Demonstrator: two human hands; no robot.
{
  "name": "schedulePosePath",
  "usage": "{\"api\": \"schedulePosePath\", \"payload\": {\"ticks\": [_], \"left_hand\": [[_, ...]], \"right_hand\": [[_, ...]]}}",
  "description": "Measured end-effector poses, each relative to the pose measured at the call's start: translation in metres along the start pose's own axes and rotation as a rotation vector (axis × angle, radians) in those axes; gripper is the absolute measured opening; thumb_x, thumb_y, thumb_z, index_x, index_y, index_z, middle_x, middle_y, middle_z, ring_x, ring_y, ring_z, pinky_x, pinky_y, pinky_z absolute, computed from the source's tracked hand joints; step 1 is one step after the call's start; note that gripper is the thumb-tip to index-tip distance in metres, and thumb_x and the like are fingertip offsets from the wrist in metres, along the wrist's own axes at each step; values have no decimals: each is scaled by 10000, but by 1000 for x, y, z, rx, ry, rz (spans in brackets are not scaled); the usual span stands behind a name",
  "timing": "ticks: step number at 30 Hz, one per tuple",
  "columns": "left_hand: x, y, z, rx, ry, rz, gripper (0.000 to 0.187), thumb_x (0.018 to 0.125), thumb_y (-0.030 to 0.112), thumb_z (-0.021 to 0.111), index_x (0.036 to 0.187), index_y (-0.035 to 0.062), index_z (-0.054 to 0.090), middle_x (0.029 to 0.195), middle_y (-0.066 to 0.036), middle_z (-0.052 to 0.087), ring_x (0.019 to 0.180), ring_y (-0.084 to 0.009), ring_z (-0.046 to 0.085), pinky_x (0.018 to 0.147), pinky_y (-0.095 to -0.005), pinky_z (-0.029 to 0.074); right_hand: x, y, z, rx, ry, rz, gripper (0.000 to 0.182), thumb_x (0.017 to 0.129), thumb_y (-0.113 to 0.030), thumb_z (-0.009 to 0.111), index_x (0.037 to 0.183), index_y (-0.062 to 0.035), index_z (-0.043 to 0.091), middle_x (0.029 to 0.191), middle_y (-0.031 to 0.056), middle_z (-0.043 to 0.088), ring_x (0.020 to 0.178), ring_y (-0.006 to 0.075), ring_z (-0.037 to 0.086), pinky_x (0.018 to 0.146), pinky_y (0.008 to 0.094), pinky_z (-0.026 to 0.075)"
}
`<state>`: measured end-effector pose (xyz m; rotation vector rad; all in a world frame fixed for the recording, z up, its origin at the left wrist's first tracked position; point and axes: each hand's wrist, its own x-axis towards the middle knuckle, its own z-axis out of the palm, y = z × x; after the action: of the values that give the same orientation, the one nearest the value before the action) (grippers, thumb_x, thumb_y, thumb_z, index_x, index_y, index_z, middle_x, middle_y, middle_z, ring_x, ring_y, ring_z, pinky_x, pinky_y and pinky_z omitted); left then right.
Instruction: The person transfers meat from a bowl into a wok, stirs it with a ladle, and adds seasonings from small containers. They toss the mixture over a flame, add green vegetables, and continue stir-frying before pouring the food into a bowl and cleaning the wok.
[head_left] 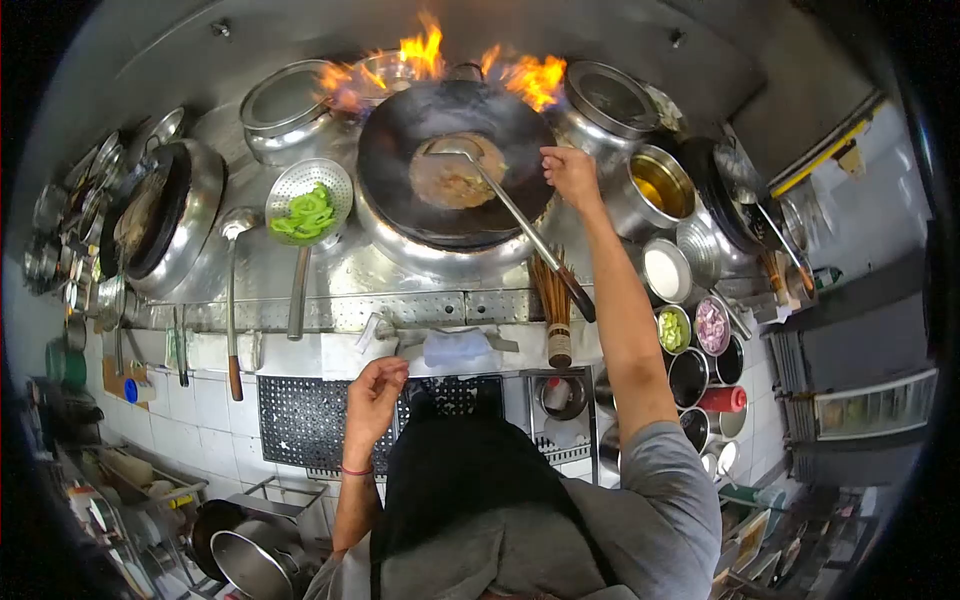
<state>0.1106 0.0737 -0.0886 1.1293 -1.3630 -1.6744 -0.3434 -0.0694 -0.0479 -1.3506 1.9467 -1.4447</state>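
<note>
My right hand (572, 178) is raised over the right rim of a large black wok (385, 170), fingertips pressed together. Whatever they may pinch is too small to make out. A ladle (510, 205) rests in the wok unheld, its bowl in the bubbling brownish food (440, 185) and its handle leaning over the front right rim. Low and left of my body, my left hand (374, 400) hangs in the air, fingers loosely curled, with nothing visible in it. Left of the wok lies a perforated strainer (278, 197) holding sliced green peppers (308, 213).
Flames (535, 80) rise behind the wok. A pot of yellowish oil (662, 185), a container of white contents (667, 272) and bowls of chopped vegetables (712, 325) stand right. A bamboo brush (558, 340) lies at the front edge, a blue cloth (456, 347) beside it. Another ladle (232, 290) lies left.
</note>
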Motion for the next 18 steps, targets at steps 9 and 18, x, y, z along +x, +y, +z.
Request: {"api": "schedulePosePath", "payload": {"ticks": [9,18], "left_hand": [[-5,0,-84,-49,418,83,182,920,18,562,1091,-23,606,994,-75,672,911,-125,618,812,-251,484],[94,47,38,622,67,751,273,820,28,634,1092,34,648,1172,-141,604,1158,-320,521,993,-415,391]], "right_hand": [[-152,10,-14,-805,-348,-159,511,828,-240,699,1256,-7,544,1006,280,627,966,361,636,816,434,497],[-170,-65,37,223,-395,423,484,930,-68,527,1398,-30,413,591,-19,460,395,87,468,344,262,362]]}}
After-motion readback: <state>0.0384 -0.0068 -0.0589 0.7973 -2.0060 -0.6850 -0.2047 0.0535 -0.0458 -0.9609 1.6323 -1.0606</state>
